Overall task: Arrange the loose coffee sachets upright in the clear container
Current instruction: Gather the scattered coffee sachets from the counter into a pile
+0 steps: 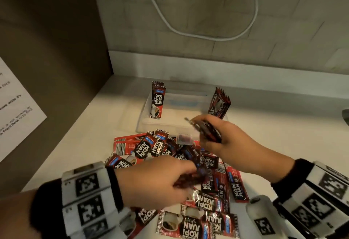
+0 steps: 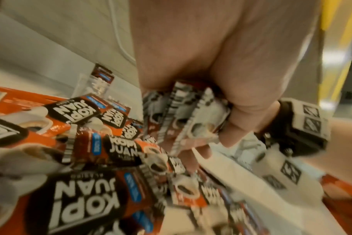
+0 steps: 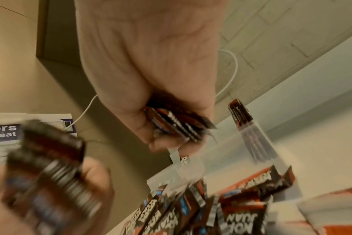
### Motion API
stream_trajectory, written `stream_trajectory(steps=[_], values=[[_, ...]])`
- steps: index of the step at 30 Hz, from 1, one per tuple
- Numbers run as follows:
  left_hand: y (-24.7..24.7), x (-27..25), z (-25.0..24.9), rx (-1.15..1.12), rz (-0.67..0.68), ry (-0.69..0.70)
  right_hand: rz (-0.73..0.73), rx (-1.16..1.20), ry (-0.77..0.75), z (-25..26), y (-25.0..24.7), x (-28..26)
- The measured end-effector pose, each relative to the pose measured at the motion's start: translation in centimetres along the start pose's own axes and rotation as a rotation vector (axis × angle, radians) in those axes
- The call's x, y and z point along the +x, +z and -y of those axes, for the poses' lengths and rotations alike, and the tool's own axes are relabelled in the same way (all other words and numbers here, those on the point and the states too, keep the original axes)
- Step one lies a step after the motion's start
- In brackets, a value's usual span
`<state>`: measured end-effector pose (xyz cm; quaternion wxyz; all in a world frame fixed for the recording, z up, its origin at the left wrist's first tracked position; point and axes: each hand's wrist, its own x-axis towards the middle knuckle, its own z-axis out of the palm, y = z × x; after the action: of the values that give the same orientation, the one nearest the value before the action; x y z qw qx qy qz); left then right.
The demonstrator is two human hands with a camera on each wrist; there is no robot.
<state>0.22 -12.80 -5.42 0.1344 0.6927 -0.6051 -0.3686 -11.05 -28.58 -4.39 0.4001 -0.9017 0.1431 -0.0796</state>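
A clear container [image 1: 181,123] sits on the white counter, with sachets standing upright at its left end [image 1: 157,99] and its right end [image 1: 219,104]. A heap of loose red-and-black coffee sachets [image 1: 170,149] lies in front of it. My right hand [image 1: 217,134] hovers over the container's near right corner and grips a small stack of sachets [image 3: 177,125]. My left hand [image 1: 160,180] is low over the heap, fingers curled round a bunch of sachets [image 2: 183,114].
A brown side panel with a printed paper notice [image 1: 17,106] stands on the left. A white cable [image 1: 207,36] loops on the tiled back wall. More sachets [image 1: 196,225] lie near the counter's front edge.
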Motion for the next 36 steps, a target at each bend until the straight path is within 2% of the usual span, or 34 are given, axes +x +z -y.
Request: stream_trajectory(steps=[4, 6, 8, 11, 13, 16, 19, 24, 27, 30, 36], values=[[-2.9, -0.1, 0.3, -0.232, -0.139, 0.009, -0.256, 0.102, -0.028, 0.8, -1.3, 0.7], [-4.5, 0.6, 0.1, -0.332, -0.299, 0.030, -0.434, 0.278, -0.030, 0.5, -1.7, 1.6], [-5.9, 2.1, -0.1, -0.530, -0.475, -0.005, -0.583, 0.449, 0.001, -0.1, -2.3, 2.4], [-7.8, 5.3, -0.5, -0.887, -0.647, -0.032, -0.694, 0.590, 0.047, -0.9, -2.6, 3.7], [-8.6, 7.6, -0.7, -0.911, -0.693, -0.028, -0.707, 0.609, 0.113, -1.5, -2.5, 4.5], [-9.0, 10.9, -1.2, -0.817, -0.668, -0.019, -0.716, 0.490, 0.187, -2.9, -2.0, 5.4], [-8.2, 13.9, -0.9, -0.678, -0.606, -0.083, -0.672, 0.374, 0.278, -4.5, -1.5, 5.5], [-5.4, 20.9, 2.8, -0.679, -0.566, -0.187, -0.606, 0.409, 0.286, -5.8, -1.0, 5.2], [-4.9, 20.8, 2.1, -0.685, -0.545, -0.187, -0.505, 0.430, 0.292, -6.7, -0.8, 5.0], [-5.0, 19.8, 0.8, -0.706, -0.485, -0.171, -0.507, 0.376, 0.290, -7.6, -0.6, 5.3], [-5.8, 19.1, 0.7, -0.585, -0.287, -0.230, -0.479, 0.499, 0.284, -8.1, -0.8, 5.5]])
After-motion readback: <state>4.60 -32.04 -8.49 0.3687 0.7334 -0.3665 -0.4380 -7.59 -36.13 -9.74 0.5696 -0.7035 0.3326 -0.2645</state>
